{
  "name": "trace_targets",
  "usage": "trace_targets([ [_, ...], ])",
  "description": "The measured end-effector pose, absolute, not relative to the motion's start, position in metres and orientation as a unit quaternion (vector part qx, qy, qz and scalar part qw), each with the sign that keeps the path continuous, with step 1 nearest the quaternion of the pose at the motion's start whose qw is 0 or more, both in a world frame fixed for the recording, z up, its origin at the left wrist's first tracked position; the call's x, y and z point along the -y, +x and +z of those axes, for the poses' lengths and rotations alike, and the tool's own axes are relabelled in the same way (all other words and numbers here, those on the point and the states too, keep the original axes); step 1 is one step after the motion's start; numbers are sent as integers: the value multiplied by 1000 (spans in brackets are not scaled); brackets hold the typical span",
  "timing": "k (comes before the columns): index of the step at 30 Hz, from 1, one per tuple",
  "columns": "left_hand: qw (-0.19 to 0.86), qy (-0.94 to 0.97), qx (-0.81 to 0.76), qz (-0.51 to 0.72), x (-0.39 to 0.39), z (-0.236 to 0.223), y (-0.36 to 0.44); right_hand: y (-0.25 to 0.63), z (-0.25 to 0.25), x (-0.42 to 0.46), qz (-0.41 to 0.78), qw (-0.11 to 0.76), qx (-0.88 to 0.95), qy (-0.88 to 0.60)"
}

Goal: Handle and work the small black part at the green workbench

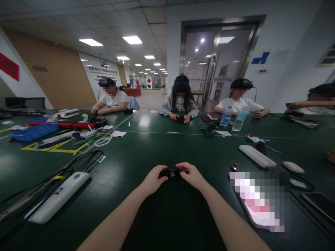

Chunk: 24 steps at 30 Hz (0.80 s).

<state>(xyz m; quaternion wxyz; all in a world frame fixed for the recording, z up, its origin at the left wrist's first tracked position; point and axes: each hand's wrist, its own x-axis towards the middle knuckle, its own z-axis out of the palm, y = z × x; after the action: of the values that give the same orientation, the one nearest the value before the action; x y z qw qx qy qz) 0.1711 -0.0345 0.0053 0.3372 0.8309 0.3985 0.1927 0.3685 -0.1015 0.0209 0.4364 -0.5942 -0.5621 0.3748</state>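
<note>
A small black object [172, 173] with a lighter patch on its top lies between my two hands over the green table [167, 148]. I cannot make out its exact kind. Its left end is held by my left hand [155, 178], thumb in front and fingers behind. My right hand [192, 174] has its thumb and fingers closed about the right end. The fingertips hide both ends of the object.
A white power strip [60, 197] with black cables lies at left, beyond it a blue tray [35, 132]. At right are a phone [251, 212], another white power strip [258, 156], a white mouse [293, 167] and water bottles [239, 120]. Several people sit across the table.
</note>
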Motion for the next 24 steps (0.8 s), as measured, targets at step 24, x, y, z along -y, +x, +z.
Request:
trace_targets([
  [24,328,845,-373,198,32,6,172,357,24,102,310,392,623,-602],
])
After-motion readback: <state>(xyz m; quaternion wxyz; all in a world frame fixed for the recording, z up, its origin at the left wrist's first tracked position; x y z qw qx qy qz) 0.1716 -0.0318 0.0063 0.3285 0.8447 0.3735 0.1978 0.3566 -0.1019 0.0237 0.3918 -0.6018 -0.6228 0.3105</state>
